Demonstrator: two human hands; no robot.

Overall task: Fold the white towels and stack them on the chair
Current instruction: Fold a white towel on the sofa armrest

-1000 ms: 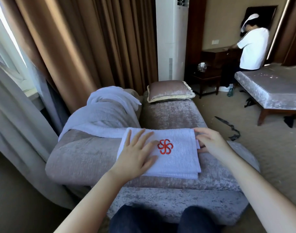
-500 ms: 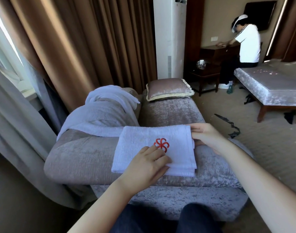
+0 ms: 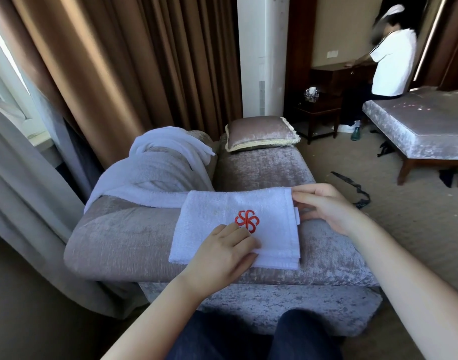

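The left hand (image 3: 222, 252) lies on a folded white terry towel (image 3: 269, 211), fingers bent and fingertips just below the towel's red stitched pinwheel emblem (image 3: 247, 221). It cannot be told whether it only presses or also pinches the near edge. The right hand (image 3: 326, 206) is at the towel's right side, thumb and forefinger closed on the far right corner where the stacked layers meet.

The towel sits flat under both hands on the rounded padded top of a mauve velvet chair (image 3: 119, 237), its layered edges showing at the right and near sides. Beyond the left hand a loose white towel (image 3: 155, 172) is draped over the chair, not yet folded. Further beyond the right hand a square velvet cushion with pale fringe (image 3: 259, 132) rests on the seat.

This looks like the squaring-up of a finished fold. To do it well, the left hand should keep the layers pinned so they do not slide on the slippery velvet, while the right hand draws the corner edges level. The rounded top may let the towel tip off.
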